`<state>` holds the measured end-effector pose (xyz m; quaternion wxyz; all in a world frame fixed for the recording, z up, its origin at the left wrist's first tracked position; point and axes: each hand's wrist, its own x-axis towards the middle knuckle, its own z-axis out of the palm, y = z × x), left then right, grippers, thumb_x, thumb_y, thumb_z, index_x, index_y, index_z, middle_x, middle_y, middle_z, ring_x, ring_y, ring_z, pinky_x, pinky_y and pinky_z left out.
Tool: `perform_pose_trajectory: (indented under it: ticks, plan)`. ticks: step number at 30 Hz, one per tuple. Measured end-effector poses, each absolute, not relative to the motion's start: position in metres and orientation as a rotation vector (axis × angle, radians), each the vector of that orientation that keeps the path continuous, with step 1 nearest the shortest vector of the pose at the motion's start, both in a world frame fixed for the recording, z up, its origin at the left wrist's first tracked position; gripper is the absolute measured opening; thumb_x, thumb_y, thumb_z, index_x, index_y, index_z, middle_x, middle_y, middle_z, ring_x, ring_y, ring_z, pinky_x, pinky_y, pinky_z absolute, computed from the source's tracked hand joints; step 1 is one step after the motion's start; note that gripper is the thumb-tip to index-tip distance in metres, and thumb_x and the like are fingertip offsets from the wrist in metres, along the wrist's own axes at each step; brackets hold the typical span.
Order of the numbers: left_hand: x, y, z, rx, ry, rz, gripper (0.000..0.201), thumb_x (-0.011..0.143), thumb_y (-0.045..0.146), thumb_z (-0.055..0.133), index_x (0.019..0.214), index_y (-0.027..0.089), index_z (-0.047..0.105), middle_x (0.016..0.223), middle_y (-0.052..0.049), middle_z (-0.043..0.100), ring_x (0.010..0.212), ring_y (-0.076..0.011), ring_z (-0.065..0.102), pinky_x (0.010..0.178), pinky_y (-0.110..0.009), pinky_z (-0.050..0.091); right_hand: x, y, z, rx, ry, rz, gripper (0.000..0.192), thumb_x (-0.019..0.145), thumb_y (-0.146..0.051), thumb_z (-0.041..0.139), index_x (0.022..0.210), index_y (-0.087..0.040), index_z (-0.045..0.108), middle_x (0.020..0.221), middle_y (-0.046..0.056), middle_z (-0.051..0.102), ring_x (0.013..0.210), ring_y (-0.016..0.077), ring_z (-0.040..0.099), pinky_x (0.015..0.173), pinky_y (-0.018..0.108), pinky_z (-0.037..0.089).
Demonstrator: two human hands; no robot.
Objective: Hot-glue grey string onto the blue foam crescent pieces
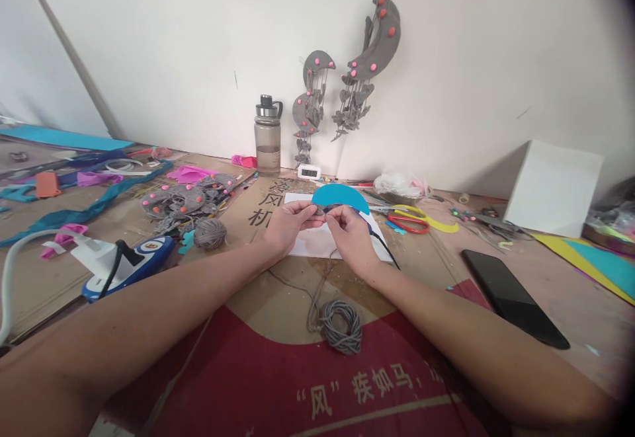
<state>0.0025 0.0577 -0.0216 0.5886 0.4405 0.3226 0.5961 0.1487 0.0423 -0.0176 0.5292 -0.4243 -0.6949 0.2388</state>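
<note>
Both my hands meet over the middle of the table. My left hand point(289, 223) pinches the lower edge of a turquoise crescent-shaped foam piece point(340, 196). Close beside it, my right hand point(350, 233) pinches a thin grey cord at the same edge. The cord runs down from my fingers to a loose grey coil point(340, 326) lying on the cardboard near me. A white sheet point(313, 242) lies under my hands.
Red-handled scissors point(409, 221) and a yellow foam strip lie right of my hands; a black phone point(513, 298) lies farther right. A ball of grey yarn point(210, 233), grey felt pieces point(184, 200), a power strip point(126, 266) and a water bottle point(268, 135) stand left. A white box point(554, 187) stands back right.
</note>
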Motion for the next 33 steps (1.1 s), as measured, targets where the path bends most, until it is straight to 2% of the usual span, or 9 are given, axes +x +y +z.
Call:
perform_pose_trajectory:
  ticks: [5,11,15,19,23,26,29,31,33]
  plan:
    - [0.002,0.059,-0.023,1.042,0.761,1.373,0.019,0.069,0.024,0.076,0.077,0.01,0.067,0.073,-0.005,0.07,0.069,-0.0119,0.067,0.078,-0.029,0.055,0.151,0.044,-0.015,-1.083,-1.743,0.463,0.012,0.081,-0.024,0.05,0.072,-0.022,0.056,0.071,0.0,0.06,0.065,0.0146,0.051,0.064,0.028,0.038]
    - [0.002,0.061,-0.024,1.076,0.783,1.335,0.026,0.061,0.027,0.081,0.077,0.01,0.07,0.075,-0.004,0.07,0.065,-0.0099,0.064,0.081,-0.03,0.054,0.154,0.05,-0.016,-1.132,-1.751,0.468,0.012,0.082,-0.026,0.05,0.073,-0.021,0.057,0.071,0.0,0.061,0.064,0.0139,0.053,0.064,0.027,0.039]
    - [0.0,0.065,-0.027,1.076,0.759,1.355,0.027,0.063,0.029,0.079,0.079,0.009,0.07,0.075,-0.006,0.07,0.067,-0.0113,0.064,0.078,-0.029,0.053,0.154,0.048,-0.016,-1.161,-1.857,0.37,0.011,0.083,-0.024,0.049,0.077,-0.019,0.057,0.072,0.0,0.062,0.064,0.0136,0.053,0.063,0.027,0.04]
    - [-0.005,0.071,-0.029,0.995,0.73,1.436,0.024,0.066,0.028,0.077,0.078,0.009,0.069,0.069,-0.005,0.067,0.062,-0.0103,0.061,0.068,-0.025,0.05,0.151,0.035,-0.011,-1.001,-2.187,0.049,0.016,0.089,-0.022,0.045,0.093,-0.017,0.059,0.087,0.007,0.064,0.081,0.0176,0.056,0.076,0.031,0.042]
    - [-0.006,0.074,-0.03,0.903,0.723,1.538,0.018,0.069,0.023,0.074,0.076,0.009,0.067,0.072,-0.005,0.067,0.064,-0.0101,0.062,0.068,-0.024,0.05,0.157,0.03,0.008,-0.88,-2.257,-0.239,0.024,0.093,-0.029,0.041,0.087,-0.018,0.061,0.094,0.01,0.063,0.095,0.0221,0.053,0.089,0.038,0.039]
    - [-0.005,0.074,-0.029,0.876,0.738,1.557,0.013,0.071,0.02,0.072,0.075,0.008,0.067,0.072,-0.006,0.067,0.064,-0.0105,0.062,0.069,-0.026,0.051,0.171,0.041,0.027,-1.092,-2.134,-0.313,0.024,0.093,-0.03,0.041,0.089,-0.016,0.06,0.095,0.012,0.063,0.095,0.0231,0.054,0.086,0.037,0.041]
    - [-0.004,0.073,-0.028,0.868,0.753,1.552,0.01,0.074,0.017,0.07,0.074,0.008,0.066,0.072,-0.006,0.066,0.064,-0.0109,0.063,0.068,-0.026,0.051,0.186,0.055,0.034,-1.548,-2.156,-0.31,0.03,0.089,-0.039,0.049,0.09,-0.013,0.062,0.096,0.018,0.064,0.092,0.0278,0.059,0.08,0.039,0.044]
    - [-0.003,0.073,-0.028,0.857,0.772,1.552,0.008,0.074,0.016,0.068,0.075,0.007,0.067,0.07,-0.006,0.066,0.062,-0.0109,0.063,0.067,-0.026,0.051,0.193,0.064,0.029,-1.779,-2.208,-0.181,0.039,0.084,-0.047,0.054,0.09,-0.009,0.063,0.096,0.023,0.065,0.09,0.0316,0.062,0.078,0.04,0.044]
    - [-0.003,0.073,-0.028,0.854,0.783,1.546,0.008,0.075,0.015,0.067,0.075,0.007,0.067,0.07,-0.006,0.066,0.062,-0.0112,0.063,0.066,-0.026,0.051,0.197,0.072,0.018,-1.853,-2.189,0.035,0.037,0.079,-0.042,0.061,0.092,-0.008,0.064,0.098,0.026,0.066,0.091,0.0336,0.063,0.077,0.04,0.044]
